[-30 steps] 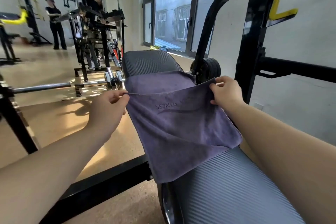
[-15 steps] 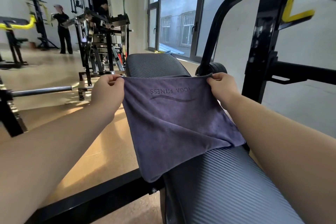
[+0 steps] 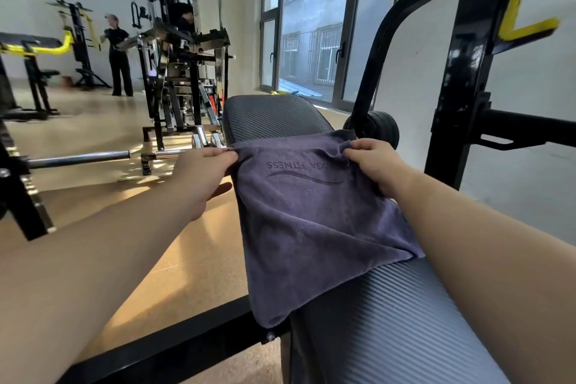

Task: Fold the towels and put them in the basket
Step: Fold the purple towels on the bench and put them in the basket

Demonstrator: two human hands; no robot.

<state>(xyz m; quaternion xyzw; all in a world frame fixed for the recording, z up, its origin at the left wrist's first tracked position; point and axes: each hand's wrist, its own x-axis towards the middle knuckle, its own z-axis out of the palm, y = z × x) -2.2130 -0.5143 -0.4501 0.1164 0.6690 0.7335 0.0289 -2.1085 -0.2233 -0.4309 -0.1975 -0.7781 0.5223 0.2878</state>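
You're mid-fold. The towel (image 3: 311,221) lies across the bench (image 3: 392,330), its near-left corner hanging off the edge. Your left grip (image 3: 199,174) rests fingertips on the far-left corner, thumb spread clear; your right grip (image 3: 374,162) pinches the far-right corner. Next, likely: square that far edge, flatten it, and fold again. No basket shows.

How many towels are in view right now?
1. The purple-grey microfibre towel drapes over the grey ribbed bench pad; the left hand touches its far-left corner, the right hand grips its far-right corner. Others may lie outside the frame.
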